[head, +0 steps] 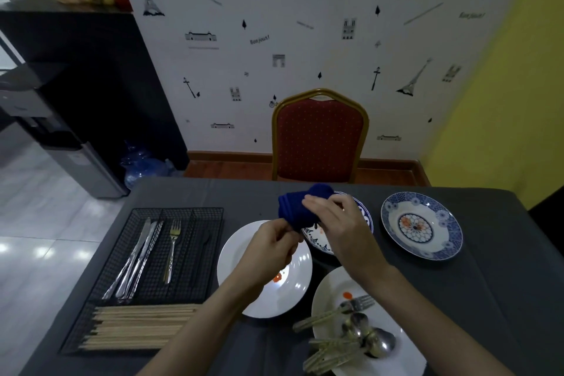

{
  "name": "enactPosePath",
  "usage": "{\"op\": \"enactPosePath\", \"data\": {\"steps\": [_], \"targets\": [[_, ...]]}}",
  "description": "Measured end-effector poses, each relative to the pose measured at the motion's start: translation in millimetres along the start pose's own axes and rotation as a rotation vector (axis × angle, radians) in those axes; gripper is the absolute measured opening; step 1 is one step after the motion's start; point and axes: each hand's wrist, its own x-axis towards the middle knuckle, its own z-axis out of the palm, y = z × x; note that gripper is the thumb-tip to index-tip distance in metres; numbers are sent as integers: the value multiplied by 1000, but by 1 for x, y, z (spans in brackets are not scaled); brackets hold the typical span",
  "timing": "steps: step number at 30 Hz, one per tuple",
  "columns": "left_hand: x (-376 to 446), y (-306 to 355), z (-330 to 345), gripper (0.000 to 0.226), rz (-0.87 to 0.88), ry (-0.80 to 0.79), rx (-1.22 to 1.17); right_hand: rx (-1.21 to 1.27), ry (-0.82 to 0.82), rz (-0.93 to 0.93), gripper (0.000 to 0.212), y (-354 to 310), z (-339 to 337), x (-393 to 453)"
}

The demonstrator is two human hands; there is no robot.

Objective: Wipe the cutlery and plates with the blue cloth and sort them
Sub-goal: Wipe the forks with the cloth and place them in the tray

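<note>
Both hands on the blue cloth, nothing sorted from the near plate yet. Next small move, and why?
Probably free the left hand from the blue cloth, held with the right hand, and pick one fork off the near plate. I can't see any cutlery inside the cloth, and unwiped pieces wait there.

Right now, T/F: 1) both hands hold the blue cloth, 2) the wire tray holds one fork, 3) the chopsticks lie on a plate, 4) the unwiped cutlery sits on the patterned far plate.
1) Both the left hand and right hand hold the blue cloth: true.
2) The wire tray holds one fork: true, beside some knives.
3) False: the chopsticks lie in the tray's front compartment.
4) False: the spoons and forks lie on the near white plate; the blue patterned plate holds nothing.
</note>
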Motion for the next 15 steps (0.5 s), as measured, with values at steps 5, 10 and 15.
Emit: {"op": "enactPosePath", "data": {"steps": [5, 10, 15], "targets": [[-6, -1, 0, 19, 10, -10, -116, -87, -39, -4, 49, 31, -6, 12], [-8, 4, -8, 29, -101, -100, -319, -47, -66, 259, 36, 76, -16, 13], [4, -9, -11, 34, -234, 3, -81, 150, 92, 549, 32, 69, -20, 11]]}}
